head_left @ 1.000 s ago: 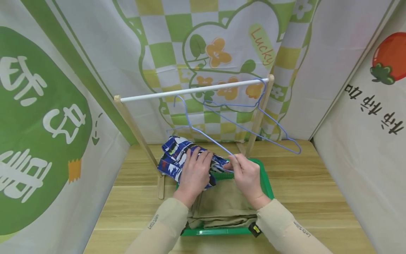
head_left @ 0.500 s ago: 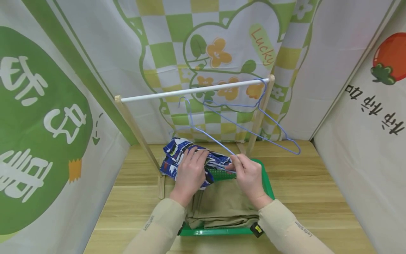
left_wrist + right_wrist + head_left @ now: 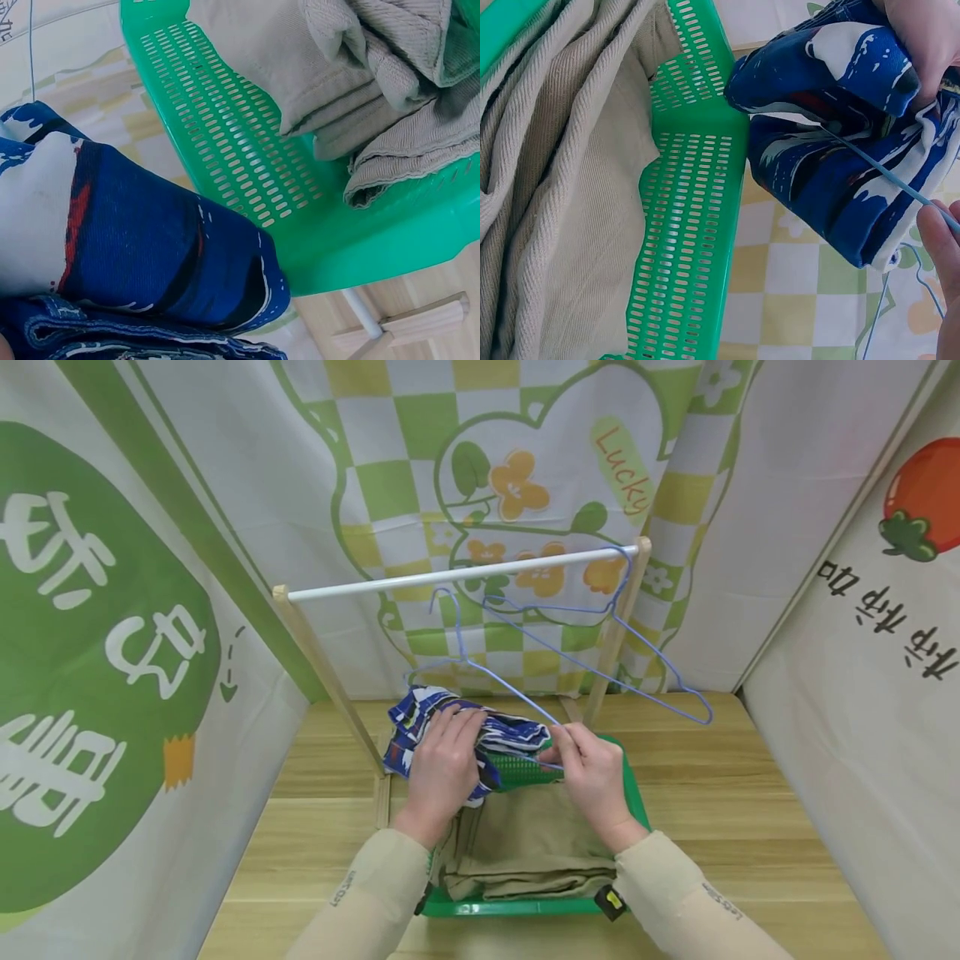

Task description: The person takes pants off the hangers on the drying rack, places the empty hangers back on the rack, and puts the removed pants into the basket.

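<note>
In the head view my left hand [image 3: 442, 768] grips a folded blue garment [image 3: 513, 733] printed with white, black and red. The garment hangs over the bottom bar of a thin blue wire hanger [image 3: 510, 685]. My right hand [image 3: 596, 777] pinches that hanger at its right end, close to the garment's edge. The right wrist view shows the bar [image 3: 885, 174] running in between the cloth's folds [image 3: 817, 187], with the left hand [image 3: 930, 45] on the far side. In the left wrist view the garment [image 3: 165, 232] fills the lower left, and most of the left hand is out of frame.
Below the hands stands a green perforated basket [image 3: 517, 907] with folded beige clothes [image 3: 532, 835] in it. Behind is a wooden rack with a white rail [image 3: 450, 577]. A second blue hanger [image 3: 660, 652] hangs at the rail's right end. Fabric walls enclose the wooden table [image 3: 750, 827].
The hanger in my right hand has shifted slightly right. My left hand has drifted a little left and down, and more of the garment shows between the two hands.
</note>
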`<state>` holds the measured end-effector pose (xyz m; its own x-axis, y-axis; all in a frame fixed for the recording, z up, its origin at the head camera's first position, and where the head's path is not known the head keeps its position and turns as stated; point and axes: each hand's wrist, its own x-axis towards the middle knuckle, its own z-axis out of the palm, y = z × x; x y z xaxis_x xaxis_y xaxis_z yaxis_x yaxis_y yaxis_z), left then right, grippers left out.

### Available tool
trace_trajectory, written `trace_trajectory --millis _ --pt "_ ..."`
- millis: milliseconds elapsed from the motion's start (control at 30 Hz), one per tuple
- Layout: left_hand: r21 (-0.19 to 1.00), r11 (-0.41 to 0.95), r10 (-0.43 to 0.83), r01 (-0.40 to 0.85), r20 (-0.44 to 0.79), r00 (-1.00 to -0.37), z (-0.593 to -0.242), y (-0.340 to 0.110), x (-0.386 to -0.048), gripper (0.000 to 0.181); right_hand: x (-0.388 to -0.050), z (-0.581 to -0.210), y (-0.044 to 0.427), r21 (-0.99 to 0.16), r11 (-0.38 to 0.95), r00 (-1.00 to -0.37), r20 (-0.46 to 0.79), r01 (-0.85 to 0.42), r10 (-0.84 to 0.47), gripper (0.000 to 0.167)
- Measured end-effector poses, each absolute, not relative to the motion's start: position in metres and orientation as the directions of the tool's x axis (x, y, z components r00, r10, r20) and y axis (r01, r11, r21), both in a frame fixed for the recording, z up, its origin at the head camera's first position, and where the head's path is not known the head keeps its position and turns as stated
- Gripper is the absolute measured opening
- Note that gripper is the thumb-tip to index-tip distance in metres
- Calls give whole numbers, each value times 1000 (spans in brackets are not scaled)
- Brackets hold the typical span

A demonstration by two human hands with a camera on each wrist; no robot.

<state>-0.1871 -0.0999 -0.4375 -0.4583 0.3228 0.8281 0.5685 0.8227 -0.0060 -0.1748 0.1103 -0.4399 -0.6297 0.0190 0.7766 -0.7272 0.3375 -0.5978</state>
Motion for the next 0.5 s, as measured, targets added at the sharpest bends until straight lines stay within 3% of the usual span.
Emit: trace_trajectory --millis 233,500 --pt "11 803 307 596 849 -429 -436 -103 -188 42 -175 -442 113 -619 343 -652 758 -707 23 22" --pt "29 802 296 597 848 -439 -432 -106 -188 46 -177 -445 117 -627 351 -662 749 -695 25 24"
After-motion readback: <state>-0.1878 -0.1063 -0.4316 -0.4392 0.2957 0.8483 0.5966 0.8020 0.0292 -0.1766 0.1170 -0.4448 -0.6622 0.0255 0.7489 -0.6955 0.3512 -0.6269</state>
